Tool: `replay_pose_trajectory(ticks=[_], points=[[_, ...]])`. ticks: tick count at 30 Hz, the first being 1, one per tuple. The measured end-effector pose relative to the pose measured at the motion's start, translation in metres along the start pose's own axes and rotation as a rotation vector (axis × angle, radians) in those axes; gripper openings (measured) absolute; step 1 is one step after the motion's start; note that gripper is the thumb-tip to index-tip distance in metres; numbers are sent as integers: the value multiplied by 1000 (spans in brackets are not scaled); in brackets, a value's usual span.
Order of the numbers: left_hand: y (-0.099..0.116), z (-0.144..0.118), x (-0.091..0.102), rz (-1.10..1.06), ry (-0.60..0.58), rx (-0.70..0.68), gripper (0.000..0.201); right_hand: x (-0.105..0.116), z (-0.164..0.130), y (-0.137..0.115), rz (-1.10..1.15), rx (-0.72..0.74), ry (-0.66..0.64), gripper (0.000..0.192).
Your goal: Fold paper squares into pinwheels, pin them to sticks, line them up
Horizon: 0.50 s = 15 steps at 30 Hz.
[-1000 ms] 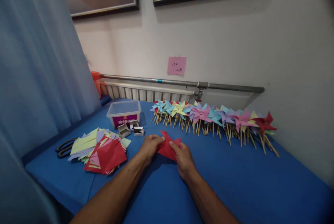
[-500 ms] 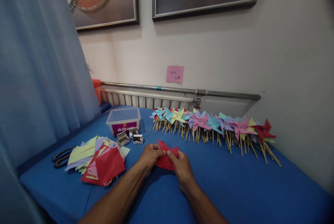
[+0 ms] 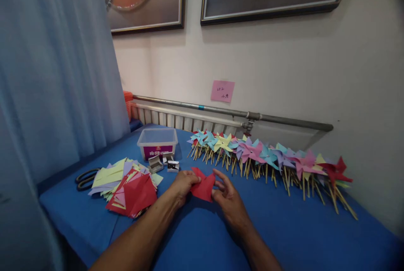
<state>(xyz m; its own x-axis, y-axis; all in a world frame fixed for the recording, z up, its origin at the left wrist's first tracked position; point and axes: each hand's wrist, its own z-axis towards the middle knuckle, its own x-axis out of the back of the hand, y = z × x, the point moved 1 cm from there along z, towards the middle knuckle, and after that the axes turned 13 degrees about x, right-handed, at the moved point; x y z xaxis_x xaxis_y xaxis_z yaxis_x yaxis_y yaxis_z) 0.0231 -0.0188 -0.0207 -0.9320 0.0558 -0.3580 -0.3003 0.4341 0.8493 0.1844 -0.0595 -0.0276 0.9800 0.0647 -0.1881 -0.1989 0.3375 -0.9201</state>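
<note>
Both hands, left hand (image 3: 184, 182) and right hand (image 3: 227, 195), pinch the red paper piece (image 3: 203, 186); fingers clamped at opposite edges. Light, floppy, tearable.

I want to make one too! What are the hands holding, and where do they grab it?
Both hands hold one red paper piece above the blue table. The left hand pinches its left edge; the right hand grips its right edge.
</note>
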Motion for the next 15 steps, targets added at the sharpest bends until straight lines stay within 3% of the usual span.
replay_pose_trajectory(ticks=[4, 7, 11, 15], points=[[-2, 3, -1, 66, 33, -32, 31, -1, -2, -3, -155, 28, -97, 31], [-3, 3, -1, 119, 53, -42, 28, -1, -3, -9, -289, 91, -160, 15], [-2, 0, -3, 181, 70, -59, 29, 2, -3, -18, -373, 100, -220, 8], [-4, -2, -5, 181, 87, -68, 31, 3, -1, -16, -380, 106, -211, 16]])
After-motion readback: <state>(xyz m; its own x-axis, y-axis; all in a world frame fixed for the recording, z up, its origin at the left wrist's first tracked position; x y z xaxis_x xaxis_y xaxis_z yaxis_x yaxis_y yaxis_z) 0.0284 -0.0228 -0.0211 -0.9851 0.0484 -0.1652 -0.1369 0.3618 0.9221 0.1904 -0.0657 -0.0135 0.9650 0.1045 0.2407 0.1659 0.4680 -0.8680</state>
